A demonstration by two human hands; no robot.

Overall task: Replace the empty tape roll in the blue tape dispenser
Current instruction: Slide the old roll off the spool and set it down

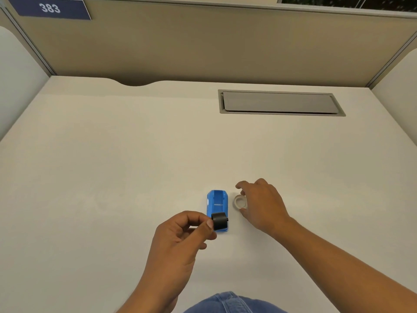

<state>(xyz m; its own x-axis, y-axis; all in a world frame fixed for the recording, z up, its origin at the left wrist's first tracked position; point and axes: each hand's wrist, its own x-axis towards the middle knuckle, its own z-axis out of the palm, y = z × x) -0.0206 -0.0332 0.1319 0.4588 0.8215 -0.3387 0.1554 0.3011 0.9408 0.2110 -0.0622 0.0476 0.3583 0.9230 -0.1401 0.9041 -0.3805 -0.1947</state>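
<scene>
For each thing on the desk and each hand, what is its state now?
Blue tape dispenser: flat on the desk, cradle open.
Black spool: pinched by left hand.
Tape roll: lying on the desk.
Right hand: open, fingers around the roll.
Desk hatch: closed.

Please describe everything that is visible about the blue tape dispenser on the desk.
The blue tape dispenser is a small body of glossy, plastic-looking blue, rounded at its far end. It lies on the white desk, long axis pointing away from the person. Its open channel looks empty. At the near end, a black spool held by the left hand covers part of it; whether they touch is unclear. A whitish tape roll lies just to its right, apart from it, at the right hand.
</scene>
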